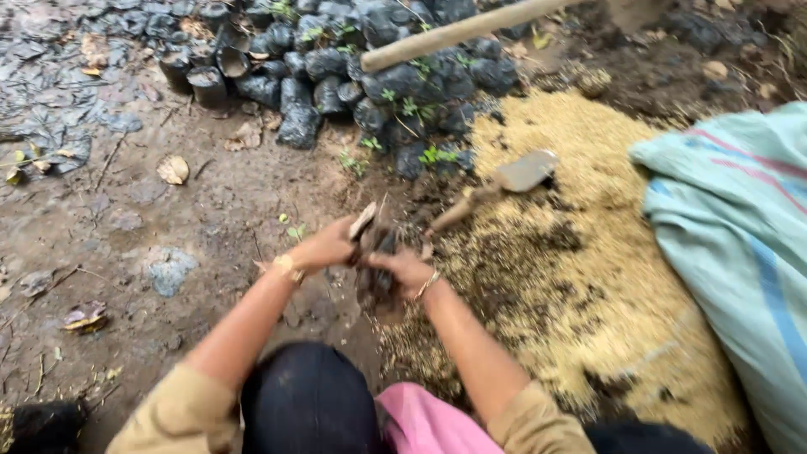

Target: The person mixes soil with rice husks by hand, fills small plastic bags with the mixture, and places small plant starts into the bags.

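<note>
A person crouched on muddy ground works both hands around a small black plastic nursery bag (376, 269), the left hand (324, 248) gripping its upper edge and the right hand (408, 269) closed on its side, holding it upright just above the earth between the knees. Beside it spreads a heap of yellow-brown husk mix (588, 252) on which a short-handled trowel (504, 185) lies, blade up. Filled black bags (370, 76), some sprouting green seedlings, stand packed together further off, with a pale wooden pole (454, 32) above them and a blue-green woven sack (740, 244) slumped to the right. The thin plastic looks floppy; a loose grip or uneven pull could likely collapse the bag's mouth, tear its wall or spill its contents onto the mud.
</note>
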